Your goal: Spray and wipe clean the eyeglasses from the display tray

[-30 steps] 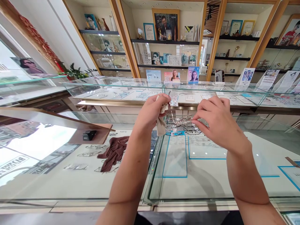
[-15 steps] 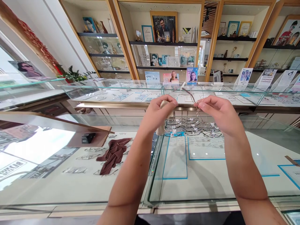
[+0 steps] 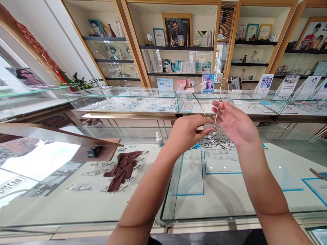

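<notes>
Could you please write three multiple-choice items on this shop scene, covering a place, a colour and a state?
1. Where does the small spray bottle stand?
A. on the glass counter, left of the left hand
B. on a wall shelf
C. in the right hand

2. What colour is the crumpled cloth on the counter?
A. blue
B. brown
C. white

3. How are the thin-framed glasses held?
A. lying flat on the glass
B. held up by both hands
C. hung on a rack

Key: 1 A, it stands on the counter beside the left hand. 2 B, its folds are brown. 3 B, the right hand and left fingers hold them raised.
</notes>
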A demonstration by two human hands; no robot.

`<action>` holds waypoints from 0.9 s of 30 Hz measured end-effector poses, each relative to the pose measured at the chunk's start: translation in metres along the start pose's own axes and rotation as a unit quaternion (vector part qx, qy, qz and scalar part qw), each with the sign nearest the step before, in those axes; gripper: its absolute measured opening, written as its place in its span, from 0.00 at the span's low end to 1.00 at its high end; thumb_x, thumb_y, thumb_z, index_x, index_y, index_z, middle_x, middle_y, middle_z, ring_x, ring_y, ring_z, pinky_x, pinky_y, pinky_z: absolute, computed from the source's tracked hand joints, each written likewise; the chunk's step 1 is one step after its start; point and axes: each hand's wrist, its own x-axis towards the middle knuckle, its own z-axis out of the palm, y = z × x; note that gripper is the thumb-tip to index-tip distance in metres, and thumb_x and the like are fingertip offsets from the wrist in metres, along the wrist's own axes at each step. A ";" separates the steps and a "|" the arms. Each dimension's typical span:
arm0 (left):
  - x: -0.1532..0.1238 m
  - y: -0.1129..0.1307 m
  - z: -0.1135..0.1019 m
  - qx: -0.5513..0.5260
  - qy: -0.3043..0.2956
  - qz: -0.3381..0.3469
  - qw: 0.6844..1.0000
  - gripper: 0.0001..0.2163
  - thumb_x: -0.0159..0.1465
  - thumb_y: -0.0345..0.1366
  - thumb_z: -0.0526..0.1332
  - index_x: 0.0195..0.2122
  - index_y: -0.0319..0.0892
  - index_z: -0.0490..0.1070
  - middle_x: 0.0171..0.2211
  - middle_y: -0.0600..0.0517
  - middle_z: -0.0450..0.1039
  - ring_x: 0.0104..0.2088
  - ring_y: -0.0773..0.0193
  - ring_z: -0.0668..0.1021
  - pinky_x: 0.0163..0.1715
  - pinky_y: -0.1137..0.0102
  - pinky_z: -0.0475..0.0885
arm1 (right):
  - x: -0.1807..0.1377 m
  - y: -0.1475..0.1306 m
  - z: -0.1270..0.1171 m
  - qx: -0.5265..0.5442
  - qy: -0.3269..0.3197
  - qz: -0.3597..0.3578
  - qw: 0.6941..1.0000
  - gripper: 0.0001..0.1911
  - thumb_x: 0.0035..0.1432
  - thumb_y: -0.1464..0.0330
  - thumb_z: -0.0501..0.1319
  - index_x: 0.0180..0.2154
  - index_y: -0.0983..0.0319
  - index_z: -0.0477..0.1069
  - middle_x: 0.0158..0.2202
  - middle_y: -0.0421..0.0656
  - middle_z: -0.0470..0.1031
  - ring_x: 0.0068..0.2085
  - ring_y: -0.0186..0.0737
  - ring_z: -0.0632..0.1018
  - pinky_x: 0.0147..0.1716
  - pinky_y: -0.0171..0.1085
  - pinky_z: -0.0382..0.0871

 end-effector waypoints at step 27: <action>-0.062 -0.077 -0.041 -0.145 0.231 -0.335 0.902 0.10 0.60 0.32 0.59 0.24 0.44 0.58 0.21 0.56 0.60 0.21 0.70 0.58 0.22 0.72 0.54 | -0.014 0.036 -0.059 -0.142 0.067 -0.133 0.979 0.18 0.51 0.50 0.75 0.31 0.54 0.74 0.39 0.40 0.77 0.49 0.43 0.79 0.51 0.44 0.73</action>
